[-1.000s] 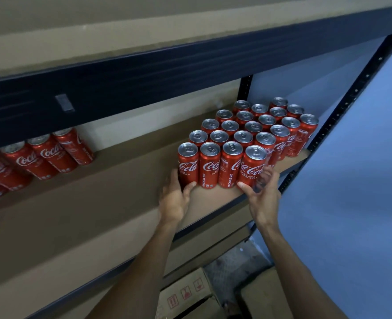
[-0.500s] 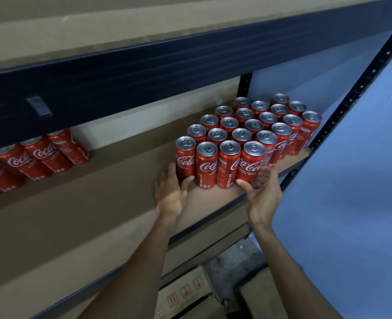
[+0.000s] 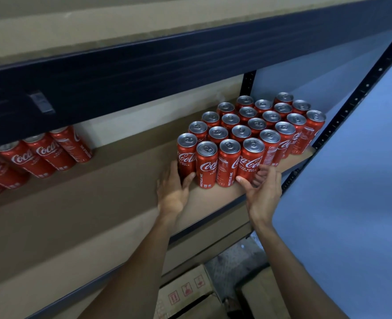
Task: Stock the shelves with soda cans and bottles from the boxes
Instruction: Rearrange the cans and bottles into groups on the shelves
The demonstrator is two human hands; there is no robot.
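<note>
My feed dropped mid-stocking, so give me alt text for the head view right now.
Two hands hold the front row of a block of upright red soda cans at the right end of the shelf: left hand flat against the front left can, right hand cupping the front right can. More red cans sit far left on the shelf; cardboard boxes lie below.

We record that the front row of cans (image 3: pixel 228 162) has been pushed back on the shelf (image 3: pixel 126 180), toward the block behind it. The leftmost can (image 3: pixel 185 155), level with its neighbours a second ago, now stands deeper than they do. The left hand (image 3: pixel 172 192) has advanced with it, fingers flat along its side. The right hand (image 3: pixel 265 192), gripping the rightmost can (image 3: pixel 251 162), has moved forward slightly, though part of this may be camera drift.
</note>
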